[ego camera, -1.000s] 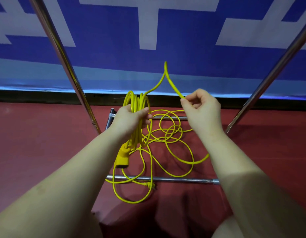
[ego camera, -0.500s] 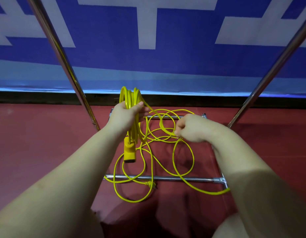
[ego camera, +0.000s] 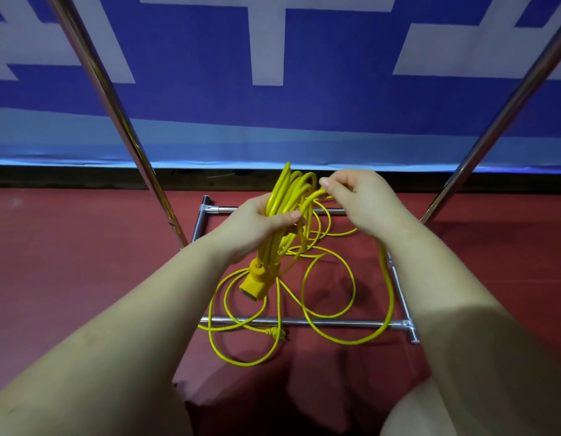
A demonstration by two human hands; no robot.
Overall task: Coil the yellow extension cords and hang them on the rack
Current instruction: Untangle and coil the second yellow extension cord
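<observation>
Right, nearest me loose cord sprawls over rack base. Above base, L hand grips coil; R hand pinches next loop. Light, springy, prob. tangly, so hold at bundle's waist.

One yellow cord is in sight, with one socket end and one plug. Two hands show, the left hand and the right hand. The rack has two slanted poles and four floor bars.
</observation>
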